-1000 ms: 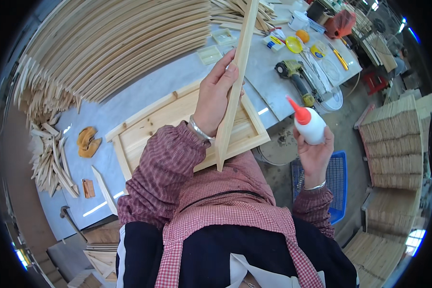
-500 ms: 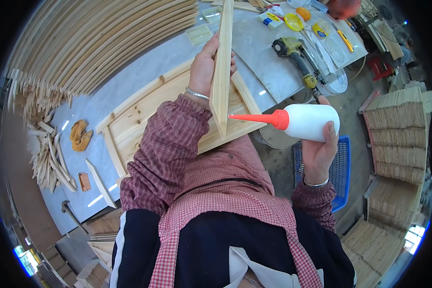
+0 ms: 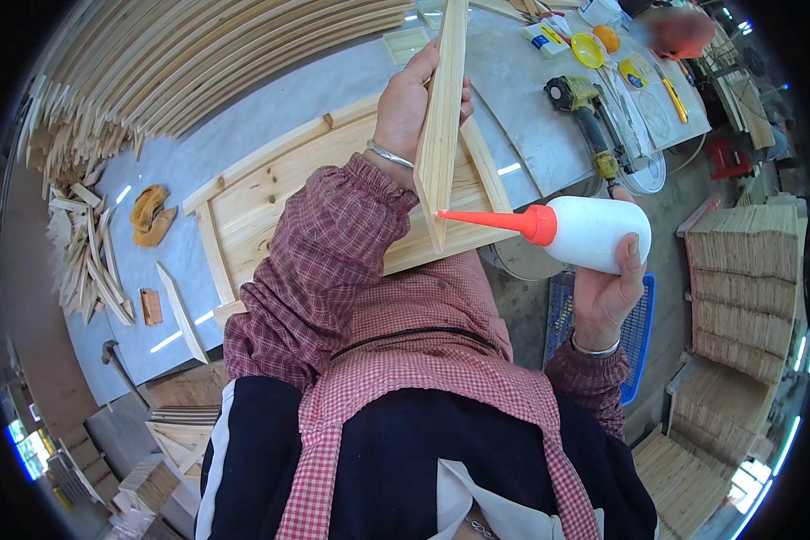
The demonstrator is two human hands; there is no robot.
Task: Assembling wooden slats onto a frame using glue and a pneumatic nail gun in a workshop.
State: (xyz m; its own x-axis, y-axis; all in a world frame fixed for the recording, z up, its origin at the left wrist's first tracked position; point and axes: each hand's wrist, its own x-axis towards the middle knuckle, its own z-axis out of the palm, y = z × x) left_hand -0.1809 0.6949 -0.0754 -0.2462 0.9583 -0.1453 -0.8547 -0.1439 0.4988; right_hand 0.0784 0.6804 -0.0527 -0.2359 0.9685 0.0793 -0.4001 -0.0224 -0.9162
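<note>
- Two hands, both occupied: left hand (image 3: 403, 112) wrapped round a wood strip (image 3: 441, 117), thumb and fingers pinching it from opposite sides.
- Wood strip held over the framed panel (image 3: 283, 149), running roughly 12 to 6 o'clock, angled end at 6.
- Right hand (image 3: 608, 301) curled round a white bottle (image 3: 598, 232), at 4 o'clock of the strip's middle.
- Bottle lies on its side in the grip; red spout (image 3: 488, 219) points to 9 o'clock, tip right at the strip's lower end. Touching or tiny gap, can't tell.
- Framed panel flat on the worktop (image 3: 504, 76), partly hidden by left sleeve.
- Around the panel: nail gun (image 3: 588, 121) between 2 and 3 o'clock, stacked strips (image 3: 198, 63) at 10, brown cloth (image 3: 151, 216) at 9.
- Blue basket (image 3: 637, 351) on the floor, 5 o'clock of the bottle.
</note>
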